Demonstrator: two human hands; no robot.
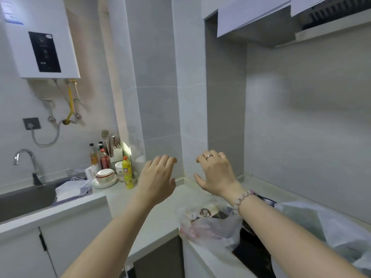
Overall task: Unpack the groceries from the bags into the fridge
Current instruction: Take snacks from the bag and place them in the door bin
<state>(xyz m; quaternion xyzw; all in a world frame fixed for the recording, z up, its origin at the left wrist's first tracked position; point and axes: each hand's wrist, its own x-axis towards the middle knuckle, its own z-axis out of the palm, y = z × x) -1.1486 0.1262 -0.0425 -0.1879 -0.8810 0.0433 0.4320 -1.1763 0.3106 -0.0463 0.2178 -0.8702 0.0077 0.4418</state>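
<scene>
Two soft, thin plastic bags (210, 223) slump on the bench (156, 213), near right. Our left hand (158, 175) and right hand (216, 173) hover above, fingers (212, 159) slack, empty. Contents blurred, perhaps light packets; we'd gather the limp mouth.

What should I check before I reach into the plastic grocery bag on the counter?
1. Left hand free: ok, holds nothing.
2. Right hand free: ok, holds nothing.
3. Plastic grocery bag on countertop, below right wrist: ok.
4. Bag's mouth open: cannot tell.
5. Fridge in sight: not ok, out of view.
</scene>
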